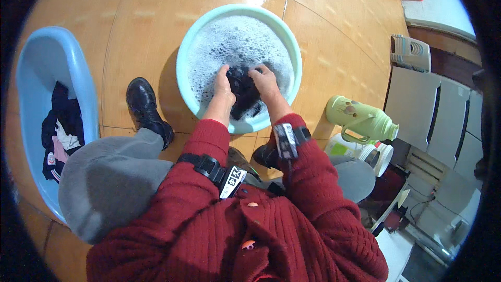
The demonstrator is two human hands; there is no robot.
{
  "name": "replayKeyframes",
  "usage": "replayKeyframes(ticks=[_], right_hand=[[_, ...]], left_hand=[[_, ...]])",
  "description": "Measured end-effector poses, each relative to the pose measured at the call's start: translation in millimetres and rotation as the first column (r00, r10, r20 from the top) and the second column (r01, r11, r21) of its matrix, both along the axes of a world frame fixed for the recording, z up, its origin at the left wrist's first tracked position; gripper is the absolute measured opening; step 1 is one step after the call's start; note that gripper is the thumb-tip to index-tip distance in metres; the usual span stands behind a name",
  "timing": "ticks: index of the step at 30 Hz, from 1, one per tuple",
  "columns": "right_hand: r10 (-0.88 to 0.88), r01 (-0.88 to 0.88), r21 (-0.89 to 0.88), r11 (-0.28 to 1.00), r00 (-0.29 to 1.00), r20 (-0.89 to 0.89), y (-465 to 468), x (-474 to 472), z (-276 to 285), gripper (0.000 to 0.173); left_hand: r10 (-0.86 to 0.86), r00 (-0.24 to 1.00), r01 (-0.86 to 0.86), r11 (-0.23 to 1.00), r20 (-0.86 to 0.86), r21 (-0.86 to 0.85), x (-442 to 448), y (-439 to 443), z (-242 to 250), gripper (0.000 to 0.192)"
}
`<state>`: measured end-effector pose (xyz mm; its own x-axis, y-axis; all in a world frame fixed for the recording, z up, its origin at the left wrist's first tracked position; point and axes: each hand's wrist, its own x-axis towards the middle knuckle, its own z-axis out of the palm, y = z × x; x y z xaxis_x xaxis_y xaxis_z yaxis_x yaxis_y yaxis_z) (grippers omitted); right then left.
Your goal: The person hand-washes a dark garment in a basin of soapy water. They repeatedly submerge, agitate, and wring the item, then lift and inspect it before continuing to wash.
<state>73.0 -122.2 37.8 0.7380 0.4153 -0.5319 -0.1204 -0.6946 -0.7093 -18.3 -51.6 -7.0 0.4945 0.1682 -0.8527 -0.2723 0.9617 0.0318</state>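
A round pale green basin (181, 68) stands on the floor between my feet, filled with sudsy water (250, 35). In its near half a dark wet cloth (244, 90), perhaps a garment, is bunched up, partly under the foam. My left hand (224, 86) grips the cloth's left side, thumb uppermost. On the other side my right hand (265, 80) pinches the cloth's upper right edge with bent fingers. The fingertips of my left hand are hidden by the cloth.
At the left, a blue plastic tub (84, 82) holds dark, white and pink clothes (62, 137). To the right stand a green thermos flask (352, 115) and white plastic containers (339, 147). Pale cabinets (413, 102) line the far right. Tiled floor (148, 27) surrounds the basin.
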Motion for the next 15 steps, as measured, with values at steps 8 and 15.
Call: replayKeyframes(ticks=[8, 15], right_hand=[[0.421, -0.504, -0.059, 0.862, 0.645, 0.638, 9, -80, 81, 0.031], [0.229, -0.191, -0.128, 0.973, 0.747, 0.624, 14, -32, 64, 0.029]], left_hand=[[-0.035, 0.944, 0.042, 0.999, 0.328, -0.015, -14, -2, 47, 0.042], [-0.148, 0.967, 0.116, 0.981, 0.206, 0.158, 8, -11, 43, 0.027]])
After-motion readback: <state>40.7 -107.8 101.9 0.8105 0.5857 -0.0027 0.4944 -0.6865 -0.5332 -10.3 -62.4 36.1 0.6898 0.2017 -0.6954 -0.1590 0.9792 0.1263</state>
